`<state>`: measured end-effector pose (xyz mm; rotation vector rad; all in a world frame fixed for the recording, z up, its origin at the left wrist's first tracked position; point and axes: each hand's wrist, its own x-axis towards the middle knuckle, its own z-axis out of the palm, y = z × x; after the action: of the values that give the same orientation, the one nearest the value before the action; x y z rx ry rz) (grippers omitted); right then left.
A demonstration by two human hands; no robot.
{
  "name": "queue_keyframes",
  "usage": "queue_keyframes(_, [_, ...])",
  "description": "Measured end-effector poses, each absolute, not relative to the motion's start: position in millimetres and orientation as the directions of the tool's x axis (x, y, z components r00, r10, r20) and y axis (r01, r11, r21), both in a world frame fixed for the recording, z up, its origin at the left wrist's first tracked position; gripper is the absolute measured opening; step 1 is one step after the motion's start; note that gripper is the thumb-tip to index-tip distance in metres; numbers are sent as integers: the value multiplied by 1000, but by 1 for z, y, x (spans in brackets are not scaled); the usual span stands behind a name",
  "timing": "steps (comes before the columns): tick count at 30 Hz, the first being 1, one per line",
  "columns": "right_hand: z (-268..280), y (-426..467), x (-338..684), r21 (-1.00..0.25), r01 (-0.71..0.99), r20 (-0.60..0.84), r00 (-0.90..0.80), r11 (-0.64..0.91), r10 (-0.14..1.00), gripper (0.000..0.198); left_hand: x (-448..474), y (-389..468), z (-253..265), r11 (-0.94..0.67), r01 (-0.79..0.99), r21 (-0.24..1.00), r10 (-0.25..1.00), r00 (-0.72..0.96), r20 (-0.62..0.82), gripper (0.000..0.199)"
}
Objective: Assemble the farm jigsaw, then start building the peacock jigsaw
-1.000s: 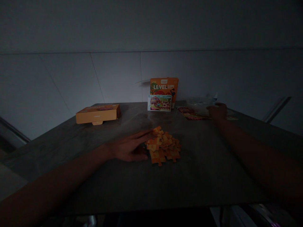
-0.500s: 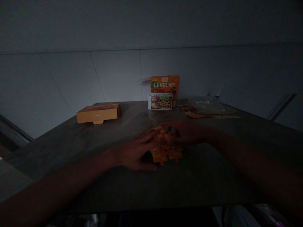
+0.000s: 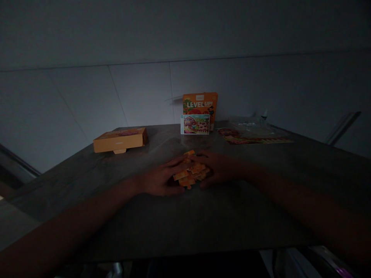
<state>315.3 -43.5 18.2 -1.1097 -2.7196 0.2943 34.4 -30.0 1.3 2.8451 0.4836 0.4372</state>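
Note:
A loose heap of orange jigsaw puzzle pieces (image 3: 188, 180) lies on the dark table, some overlapping. From the left, my left hand (image 3: 160, 180) curls round the heap, fingers over its far side and thumb along its near edge. My right hand (image 3: 218, 168) cups the heap from the right, its fingertips close to those of the left. Both hands press the pieces together between them. The fingers cover part of the heap, and dim light hides small details.
An orange box (image 3: 120, 141) lies at the back left of the table (image 3: 162, 227). Against the wall stand an orange "LEVEL UP!" package (image 3: 199, 102) and a farm picture card (image 3: 195, 124). A printed sheet (image 3: 261, 141) with clear plastic (image 3: 252, 125) lies back right.
The right hand has shifted left and closed in round the pieces. The spread pieces are now bunched into a tighter heap, slightly farther left.

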Motion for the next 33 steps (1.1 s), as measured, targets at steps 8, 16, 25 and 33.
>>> queue_keyframes(8, [-3, -36, 306, -299, 689, 202, -630, 660, 750, 94, 24, -18, -1, -879, 405, 250, 455, 869, 194, 83])
queue_keyframes(16, [7, -41, 306, -269, 687, 88, -681, 676, 727, 123, 25, -20, -2, -871, 429, 238, 472, 865, 169, 83])
queue_keyframes(25, [4, -19, 338, -400, 464, 107, -833, 791, 543, 100, 30, -25, 4, -881, 418, 220, 459, 869, 186, 72])
queue_keyframes(33, [9, -26, 324, -271, 595, 126, -758, 757, 640, 90, 31, -25, 4, -858, 427, 286, 495, 837, 235, 63])
